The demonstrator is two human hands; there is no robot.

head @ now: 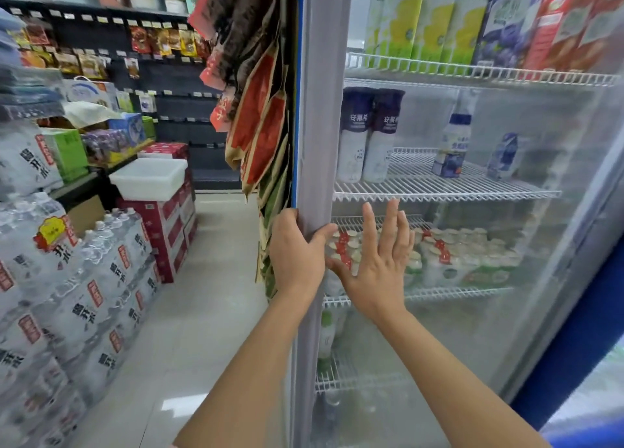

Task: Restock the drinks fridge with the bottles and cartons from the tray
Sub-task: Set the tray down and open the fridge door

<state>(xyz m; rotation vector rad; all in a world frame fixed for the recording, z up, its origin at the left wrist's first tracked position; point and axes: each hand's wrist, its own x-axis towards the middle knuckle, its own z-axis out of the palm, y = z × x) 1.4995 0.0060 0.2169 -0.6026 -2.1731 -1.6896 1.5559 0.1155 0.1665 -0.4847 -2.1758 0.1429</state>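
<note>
The drinks fridge fills the right half of the view. My left hand grips the grey edge of its glass door. My right hand is flat against the door's glass with fingers spread, holding nothing. Behind the glass, two white bottles with dark blue caps stand at the left of the middle wire shelf, with a smaller bottle and a small blue carton further right. Tall cartons line the top shelf. Packs of small white bottles sit on the lower shelf. A white tray rests on red boxes to the left.
Shrink-wrapped packs of water bottles are stacked at the left. Red boxes stand beneath the tray. Snack bags hang beside the fridge's left side. Shelving with goods runs along the back, and pale floor lies between.
</note>
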